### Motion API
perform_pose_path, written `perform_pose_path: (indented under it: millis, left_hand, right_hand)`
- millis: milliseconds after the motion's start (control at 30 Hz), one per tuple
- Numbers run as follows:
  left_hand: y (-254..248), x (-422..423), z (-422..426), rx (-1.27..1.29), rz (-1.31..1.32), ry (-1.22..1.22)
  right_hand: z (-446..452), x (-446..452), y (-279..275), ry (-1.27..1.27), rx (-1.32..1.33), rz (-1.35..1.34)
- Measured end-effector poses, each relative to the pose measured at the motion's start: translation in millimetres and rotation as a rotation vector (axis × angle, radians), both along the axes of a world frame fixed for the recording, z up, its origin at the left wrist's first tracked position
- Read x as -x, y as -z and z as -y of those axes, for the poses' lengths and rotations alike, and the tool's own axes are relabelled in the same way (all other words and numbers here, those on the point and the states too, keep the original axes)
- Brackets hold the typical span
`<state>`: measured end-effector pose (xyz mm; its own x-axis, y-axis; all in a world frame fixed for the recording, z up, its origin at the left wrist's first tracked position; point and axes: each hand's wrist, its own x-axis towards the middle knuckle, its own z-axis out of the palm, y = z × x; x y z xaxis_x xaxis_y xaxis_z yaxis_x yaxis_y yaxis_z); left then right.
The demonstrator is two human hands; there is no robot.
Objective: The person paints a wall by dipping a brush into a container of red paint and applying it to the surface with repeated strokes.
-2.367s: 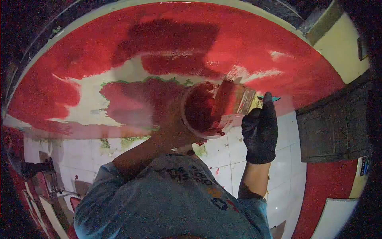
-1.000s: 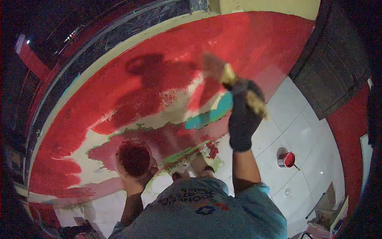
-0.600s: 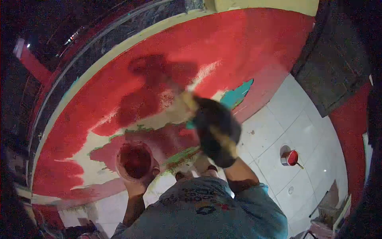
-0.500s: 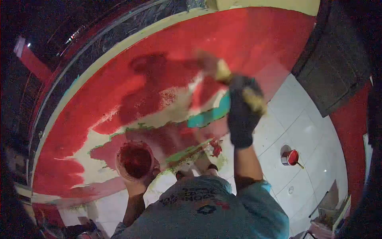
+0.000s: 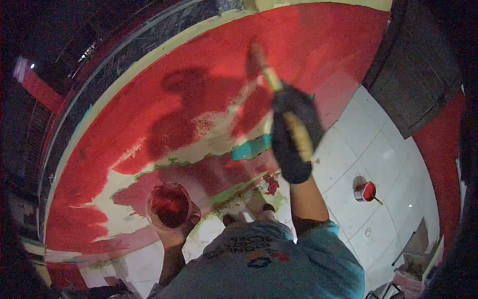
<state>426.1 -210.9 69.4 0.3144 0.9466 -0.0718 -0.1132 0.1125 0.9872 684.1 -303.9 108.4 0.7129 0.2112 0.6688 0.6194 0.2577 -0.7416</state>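
My right hand [image 5: 297, 132], in a black glove, is closed around the yellow handle of a paintbrush [image 5: 271, 78]. The bristles are blurred and lie over the red wall [image 5: 318, 45]; whether they touch it I cannot tell. My left hand [image 5: 178, 235] grips a tub of red paint [image 5: 169, 205] from below and the side, its mouth facing up toward me. Patchy red covers the upper wall, with bare beige patches [image 5: 189, 139] and a turquoise strip [image 5: 251, 148] lower down, left of my glove.
On the white tiled floor [image 5: 348, 129] to the right stands a small can of red paint [image 5: 367, 191] with a stick or handle poking out. A dark panel [image 5: 408, 74] stands at upper right. Assorted items [image 5: 408, 281] lie at lower right.
My right hand has shifted left, and the brush now points more steeply up the wall. The left hand stays at nearly the same place with the tub.
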Motion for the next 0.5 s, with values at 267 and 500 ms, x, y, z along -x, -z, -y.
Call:
perform_pose_path:
  millis: [267, 500]
  left_hand:
    - [-6.7, -6.9, -1.0, -0.952, -0.557, 0.054]
    - [-12.0, -12.4, 7.2, -0.494, -0.401, -0.004]
  right_hand:
    - [10.5, -1.8, -11.3, 0.242, 0.041, 0.166]
    - [-16.9, 47.3, 2.0, -0.293, 0.051, -0.142]
